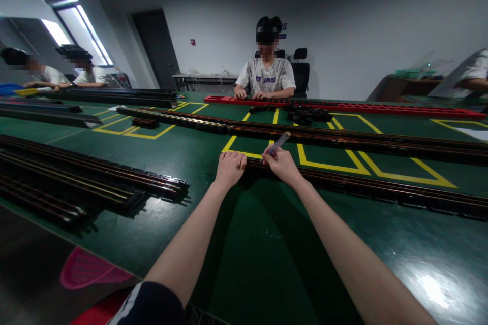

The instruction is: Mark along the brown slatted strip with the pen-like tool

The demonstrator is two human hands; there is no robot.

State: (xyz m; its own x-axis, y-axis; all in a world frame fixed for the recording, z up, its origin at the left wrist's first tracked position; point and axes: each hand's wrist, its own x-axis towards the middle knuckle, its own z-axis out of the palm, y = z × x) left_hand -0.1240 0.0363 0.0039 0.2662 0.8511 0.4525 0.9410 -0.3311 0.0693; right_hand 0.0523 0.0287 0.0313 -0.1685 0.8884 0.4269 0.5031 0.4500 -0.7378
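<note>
My right hand point(282, 165) is closed around a pen-shaped tool point(280, 142) with a translucent grey-violet body and a tan end. The tool leans, its upper end pointing up and right; its lower tip is hidden by my fingers at the dark rail. Just left of it, my left hand point(231, 168) is closed, fingers curled over the left end of that long dark rail point(343, 183). Copper-coloured lines run along the rail, which stretches away to the right on the green table point(263, 244). What lies under my left fingers is hidden.
Another long dark rail point(324, 137) lies beyond my hands. Several similar rails point(91, 172) are stacked at left. Black small parts point(308, 114) lie near a red slotted strip point(343, 105), where a person point(267, 73) sits opposite. A pink basket point(89, 269) is below the table edge.
</note>
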